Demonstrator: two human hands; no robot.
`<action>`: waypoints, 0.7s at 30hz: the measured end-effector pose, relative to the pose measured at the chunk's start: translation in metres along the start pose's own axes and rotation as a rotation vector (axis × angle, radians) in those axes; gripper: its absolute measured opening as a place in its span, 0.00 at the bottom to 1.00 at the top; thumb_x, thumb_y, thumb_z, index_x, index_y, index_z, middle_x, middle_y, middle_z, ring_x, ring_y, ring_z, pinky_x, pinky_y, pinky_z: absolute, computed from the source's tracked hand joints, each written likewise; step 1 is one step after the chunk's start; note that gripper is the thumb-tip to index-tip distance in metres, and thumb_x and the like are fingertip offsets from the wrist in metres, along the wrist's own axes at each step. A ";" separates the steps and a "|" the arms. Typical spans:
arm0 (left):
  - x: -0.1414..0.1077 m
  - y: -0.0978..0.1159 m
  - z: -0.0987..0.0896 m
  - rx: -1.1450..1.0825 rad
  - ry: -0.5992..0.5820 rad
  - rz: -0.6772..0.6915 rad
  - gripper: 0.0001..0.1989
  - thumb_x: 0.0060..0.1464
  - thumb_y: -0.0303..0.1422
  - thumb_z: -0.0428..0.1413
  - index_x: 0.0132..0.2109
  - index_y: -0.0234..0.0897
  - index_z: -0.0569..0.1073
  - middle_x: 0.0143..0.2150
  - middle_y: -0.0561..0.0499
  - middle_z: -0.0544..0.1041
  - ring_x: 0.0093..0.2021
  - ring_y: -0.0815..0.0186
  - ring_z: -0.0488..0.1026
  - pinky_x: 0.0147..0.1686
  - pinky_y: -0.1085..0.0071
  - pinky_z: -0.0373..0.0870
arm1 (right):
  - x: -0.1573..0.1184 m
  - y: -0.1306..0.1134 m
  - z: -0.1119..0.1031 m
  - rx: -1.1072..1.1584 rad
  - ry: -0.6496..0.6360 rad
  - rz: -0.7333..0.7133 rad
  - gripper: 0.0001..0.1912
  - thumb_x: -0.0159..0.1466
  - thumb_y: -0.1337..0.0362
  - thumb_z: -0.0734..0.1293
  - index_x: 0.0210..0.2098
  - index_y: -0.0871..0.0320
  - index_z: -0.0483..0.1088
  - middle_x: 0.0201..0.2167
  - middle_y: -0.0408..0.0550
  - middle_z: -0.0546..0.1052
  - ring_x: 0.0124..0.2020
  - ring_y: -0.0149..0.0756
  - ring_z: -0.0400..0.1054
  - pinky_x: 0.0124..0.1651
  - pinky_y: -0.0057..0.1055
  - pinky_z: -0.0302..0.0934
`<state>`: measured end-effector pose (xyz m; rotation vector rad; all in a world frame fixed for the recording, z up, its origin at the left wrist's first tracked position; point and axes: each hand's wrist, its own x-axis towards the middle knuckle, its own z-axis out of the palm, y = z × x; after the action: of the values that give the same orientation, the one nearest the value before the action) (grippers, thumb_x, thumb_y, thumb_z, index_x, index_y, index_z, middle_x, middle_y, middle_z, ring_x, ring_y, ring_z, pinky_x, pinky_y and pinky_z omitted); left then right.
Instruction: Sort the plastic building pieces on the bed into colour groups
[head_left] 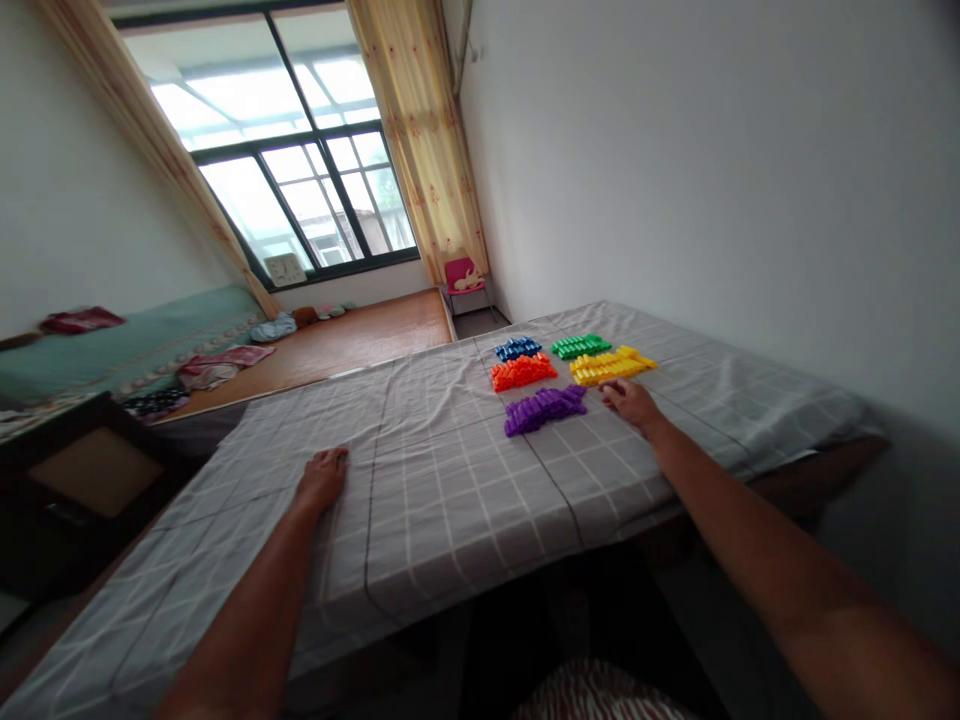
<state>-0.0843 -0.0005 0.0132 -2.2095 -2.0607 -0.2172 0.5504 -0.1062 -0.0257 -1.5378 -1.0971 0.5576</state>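
Observation:
My right hand [628, 402] is low over the grey checked cloth, just right of a pile of purple plastic pieces [545, 408]. Its fingers are a little bent and apart, and I see nothing in them. Right beyond those fingertips lies a yellow pile [611, 366]. My left hand [324, 476] rests on the cloth well to the left, fingers lying down on it, with no object visible there. Further back are an orange pile [523, 372], a blue pile [518, 348] and a green pile [581, 346], each of small pieces bunched in rows. Their exact kind is too small to make out.
The checked cloth [442, 480] covers a large table beside a white wall [697, 180]. Past the far edge are a brown platform [360, 340] with clothes and a pink chair [463, 277]. A dark cabinet [90, 480] stands at the left.

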 end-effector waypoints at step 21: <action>0.019 0.196 -0.012 -0.438 -0.002 0.639 0.17 0.56 0.33 0.50 0.50 0.36 0.75 0.54 0.42 0.74 0.54 0.57 0.71 0.57 0.58 0.66 | -0.005 -0.005 0.016 -0.559 -0.113 -0.326 0.16 0.61 0.70 0.62 0.47 0.56 0.71 0.45 0.49 0.79 0.45 0.37 0.72 0.52 0.33 0.64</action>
<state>0.1116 0.0018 0.0314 -2.9785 -1.2824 -0.6404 0.5335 -0.1029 -0.0266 -1.7562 -1.6498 0.1123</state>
